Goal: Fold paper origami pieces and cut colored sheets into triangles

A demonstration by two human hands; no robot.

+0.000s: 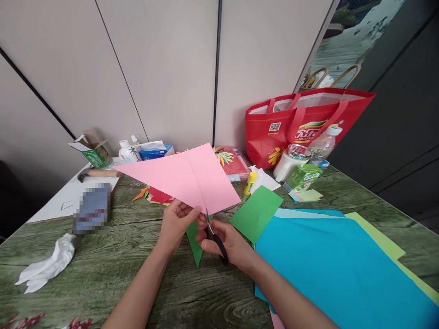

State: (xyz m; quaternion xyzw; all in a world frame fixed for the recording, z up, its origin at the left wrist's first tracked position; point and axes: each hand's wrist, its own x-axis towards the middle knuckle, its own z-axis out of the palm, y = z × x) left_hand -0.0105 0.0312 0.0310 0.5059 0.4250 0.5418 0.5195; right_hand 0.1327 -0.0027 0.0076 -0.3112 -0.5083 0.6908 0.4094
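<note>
A large sheet of pink paper [185,176] with a crease across it is raised over the table. My left hand [178,221] pinches its lower edge, thumb on top. In my right hand [228,242] is a pair of black-handled scissors [219,246], fingers in the loops. The blades meet the pink paper's lower edge at the crease, close to my left thumb. Beneath my hands lies a green paper piece [195,244], partly hidden. Another green sheet [257,214] lies just right of the pink paper.
Blue sheets [318,256] are stacked at right. A yellow glue stick [250,183], green box [303,177] and red bag [274,132] stand behind. At left are a hammer [99,172], a blurred-out item [92,209] and a crumpled tissue [50,262]. A wall closes off the back.
</note>
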